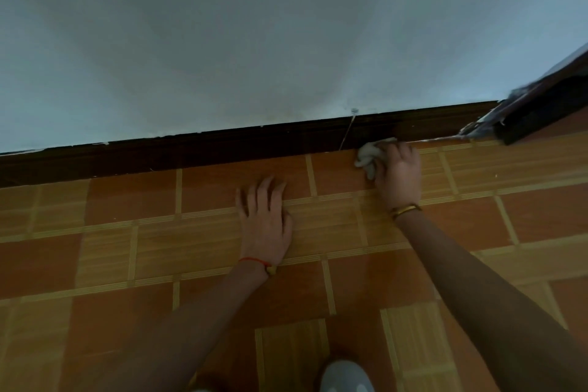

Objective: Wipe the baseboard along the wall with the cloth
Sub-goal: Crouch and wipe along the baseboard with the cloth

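Baseboard (254, 143) meets the bunched cloth (369, 157) gripped in the right hand (397, 172), while the left hand (265, 216) lies flat, fingers spread, likely bracing on the floor (127, 232).

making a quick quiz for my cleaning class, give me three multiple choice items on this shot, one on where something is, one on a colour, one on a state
1. Where is the cloth?
A. at the foot of the baseboard, in the right hand
B. under the left hand
C. hanging on the wall

2. What colour is the baseboard?
A. white
B. dark brown
C. bright green

3. How does the left hand lie?
A. gripping the cloth
B. raised against the wall
C. flat on the tiled floor, fingers spread

Answers:
1 A, the right hand's fingers curl round the bunched cloth where floor meets baseboard.
2 B, the strip under the pale wall is dark brown.
3 C, the palm rests on the tiles and holds nothing.
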Available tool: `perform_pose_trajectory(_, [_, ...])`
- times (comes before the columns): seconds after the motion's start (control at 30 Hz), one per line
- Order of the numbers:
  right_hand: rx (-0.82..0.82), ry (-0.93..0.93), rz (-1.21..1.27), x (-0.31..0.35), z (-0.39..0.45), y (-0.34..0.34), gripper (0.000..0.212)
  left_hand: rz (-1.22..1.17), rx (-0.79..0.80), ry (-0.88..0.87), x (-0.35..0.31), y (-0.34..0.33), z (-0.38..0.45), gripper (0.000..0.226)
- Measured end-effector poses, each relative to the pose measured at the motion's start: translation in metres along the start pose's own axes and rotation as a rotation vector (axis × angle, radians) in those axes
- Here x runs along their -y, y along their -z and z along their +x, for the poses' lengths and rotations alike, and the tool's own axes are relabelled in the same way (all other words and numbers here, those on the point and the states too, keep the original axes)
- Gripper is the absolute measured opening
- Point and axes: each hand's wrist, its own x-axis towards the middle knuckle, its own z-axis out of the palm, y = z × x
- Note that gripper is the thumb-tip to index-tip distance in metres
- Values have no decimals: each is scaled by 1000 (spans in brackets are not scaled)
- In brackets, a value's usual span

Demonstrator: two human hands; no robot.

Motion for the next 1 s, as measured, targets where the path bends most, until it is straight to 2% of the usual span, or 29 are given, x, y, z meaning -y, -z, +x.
perform_pose_trajectory(0.07, [0,-100,-11,-19,6,6,26,5,25,-4,-7,-6,3,51])
perform_pose_trajectory(0.17, [-22,-121,4,-11,4,2,28,24,13,3,-11,-10,4,51])
perform_pose_trajectory(0.37, [46,162,98,27,-9,-14,30,48,-27,-20,-10,-10,2,50])
perform_pose_trajectory(0.43, [44,175,102,15,-6,-10,29,45,-31,-28,-11,-9,2,50])
perform_pose_trajectory(0.53, [-15,1,69,-24,3,4,24,49,-31,-30,-11,-8,0,50])
perform_pose_trajectory(0.67, [-45,-160,-2,-70,17,17,30,55,-25,-20,-12,-9,1,50])
perform_pose_trajectory(0.83, [-55,-335,28,-49,15,12,40,57,-21,-13,-14,-8,1,50])
perform_pose_trajectory(0.9, [-8,-247,96,-27,7,7,39,65,-16,-11,-15,-8,1,50])
perform_pose_trajectory(1.0, [64,40,220,19,-6,-4,34,75,-30,-10,-16,-7,1,51])
